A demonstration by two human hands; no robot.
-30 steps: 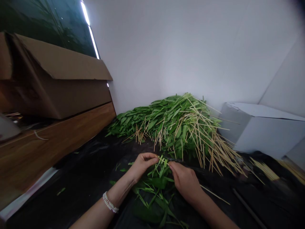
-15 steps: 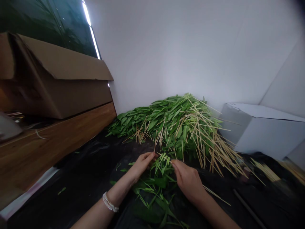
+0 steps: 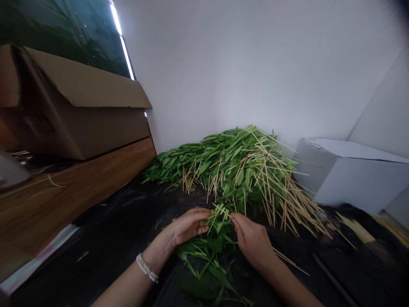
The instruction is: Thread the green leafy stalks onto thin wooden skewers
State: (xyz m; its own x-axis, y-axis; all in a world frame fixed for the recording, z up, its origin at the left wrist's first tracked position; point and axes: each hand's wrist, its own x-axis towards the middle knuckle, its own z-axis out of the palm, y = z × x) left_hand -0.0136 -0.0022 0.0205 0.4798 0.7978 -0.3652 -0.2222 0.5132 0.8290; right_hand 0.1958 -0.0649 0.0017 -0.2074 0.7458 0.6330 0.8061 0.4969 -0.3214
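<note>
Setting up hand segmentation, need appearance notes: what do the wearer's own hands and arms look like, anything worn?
Left hand: ungloved, with a bracelet of small whitish beads at the wrist, seemingly two strands. Right hand: ungloved, no bracelet or watch visible. No sleeves, cables or markings show in view.

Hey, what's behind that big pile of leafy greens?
Behind the leafy pile rises a pale wall. The wall's lower part, and anything else low behind the leaves, is covered.
</note>
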